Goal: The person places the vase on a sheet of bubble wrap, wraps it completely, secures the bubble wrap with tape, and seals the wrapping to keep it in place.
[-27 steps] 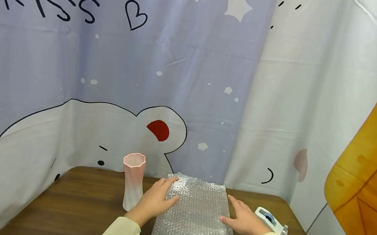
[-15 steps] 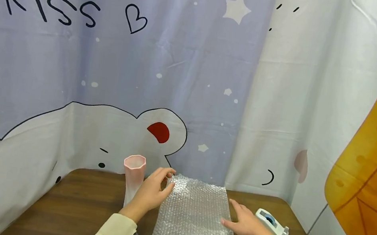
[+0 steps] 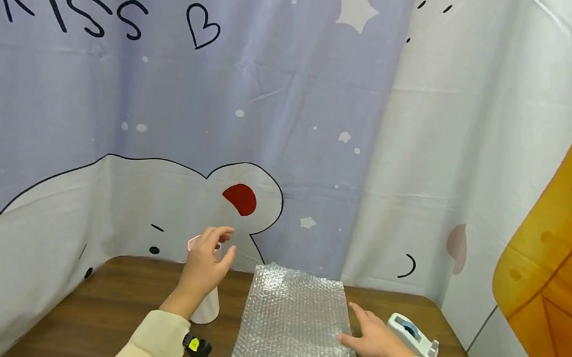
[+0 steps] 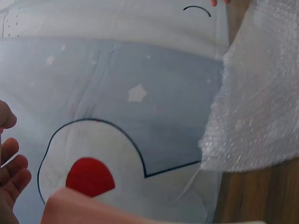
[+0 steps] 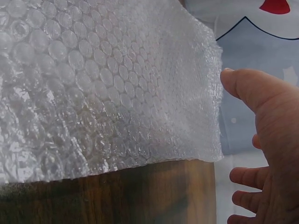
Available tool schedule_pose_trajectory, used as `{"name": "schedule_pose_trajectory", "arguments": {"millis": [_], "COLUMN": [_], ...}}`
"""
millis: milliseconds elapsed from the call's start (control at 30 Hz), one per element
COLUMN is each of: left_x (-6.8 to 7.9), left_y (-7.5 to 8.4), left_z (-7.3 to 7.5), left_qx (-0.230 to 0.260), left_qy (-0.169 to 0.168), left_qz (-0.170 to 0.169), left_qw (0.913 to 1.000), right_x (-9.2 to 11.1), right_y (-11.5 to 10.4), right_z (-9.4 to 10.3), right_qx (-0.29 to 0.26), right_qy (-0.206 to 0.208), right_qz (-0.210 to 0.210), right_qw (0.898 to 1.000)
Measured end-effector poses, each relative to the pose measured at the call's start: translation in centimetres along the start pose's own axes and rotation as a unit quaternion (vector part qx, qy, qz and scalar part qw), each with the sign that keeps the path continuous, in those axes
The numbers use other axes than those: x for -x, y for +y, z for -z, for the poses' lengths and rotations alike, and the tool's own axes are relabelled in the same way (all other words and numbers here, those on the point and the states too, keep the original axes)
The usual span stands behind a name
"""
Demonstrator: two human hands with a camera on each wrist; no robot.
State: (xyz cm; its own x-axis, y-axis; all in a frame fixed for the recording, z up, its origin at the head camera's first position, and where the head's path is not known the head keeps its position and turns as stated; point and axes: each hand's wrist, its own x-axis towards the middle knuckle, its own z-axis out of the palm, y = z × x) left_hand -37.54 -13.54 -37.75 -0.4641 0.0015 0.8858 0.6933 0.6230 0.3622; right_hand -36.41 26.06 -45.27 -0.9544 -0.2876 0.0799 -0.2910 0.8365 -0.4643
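Observation:
A tall pink-to-white vase [image 3: 207, 309] stands upright on the table, mostly hidden behind my left hand [image 3: 204, 267]. That hand is raised at the vase's upper part with loosely bent fingers; I cannot tell whether it touches it. In the left wrist view, the pink vase [image 4: 88, 210] shows along the bottom edge, apart from the fingertips at the left. A sheet of bubble wrap [image 3: 297, 332] lies lengthwise in the middle. My right hand [image 3: 372, 338] hovers by its right edge, thumb and fingers spread, holding nothing; the right wrist view shows the bubble wrap [image 5: 107, 88] beside the thumb.
A white tape dispenser [image 3: 413, 337] with a blue roll sits to the right, behind the right hand. The brown wooden table [image 3: 97, 310] ends at a printed curtain [image 3: 300, 113] at the back and sides.
My left hand has moved left and up from the bubble wrap's far left edge to the vase. The right hand has stayed nearly still, and the bubble wrap lies as before.

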Motion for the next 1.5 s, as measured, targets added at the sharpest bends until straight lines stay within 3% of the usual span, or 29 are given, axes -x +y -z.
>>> {"name": "schedule_pose_trajectory", "arguments": {"millis": [200, 300, 400, 500, 633, 800, 1067, 1500], "left_x": [0.1, 0.5, 0.8, 1.1, 1.2, 1.2, 1.3, 1.5], "left_y": [-1.4, -2.3, -3.2, -4.0, -4.7, -5.1, -5.5, -4.5], "left_z": [0.5, 0.6, 0.9, 1.0, 0.9, 0.6, 0.1, -0.4], "left_qx": [-0.024, -0.05, -0.063, -0.047, -0.009, 0.018, 0.022, 0.07], "left_qy": [0.019, 0.019, 0.001, -0.022, -0.039, -0.043, -0.04, -0.024], "left_qz": [0.046, 0.087, 0.158, 0.235, 0.293, 0.316, 0.336, 0.333], "left_qw": [0.9985, 0.9948, 0.9854, 0.9706, 0.9553, 0.9475, 0.9407, 0.9399], "right_x": [0.2, 0.2, 0.1, 0.0, 0.0, 0.0, 0.2, -0.5], "right_y": [0.2, 0.2, 0.1, 0.0, 0.0, 0.1, -0.1, 0.1], "right_z": [-0.2, -0.3, -0.4, -0.5, -0.4, -0.5, -0.6, -1.9], "right_qx": [0.004, 0.004, 0.002, 0.001, 0.003, 0.0, -0.005, -0.031], "right_qy": [0.008, 0.009, 0.005, 0.003, 0.003, -0.005, -0.009, -0.018], "right_qz": [0.008, 0.01, 0.008, 0.005, 0.006, 0.003, 0.0, -0.017], "right_qw": [1.0, 1.0, 1.0, 1.0, 1.0, 1.0, 1.0, 0.999]}}
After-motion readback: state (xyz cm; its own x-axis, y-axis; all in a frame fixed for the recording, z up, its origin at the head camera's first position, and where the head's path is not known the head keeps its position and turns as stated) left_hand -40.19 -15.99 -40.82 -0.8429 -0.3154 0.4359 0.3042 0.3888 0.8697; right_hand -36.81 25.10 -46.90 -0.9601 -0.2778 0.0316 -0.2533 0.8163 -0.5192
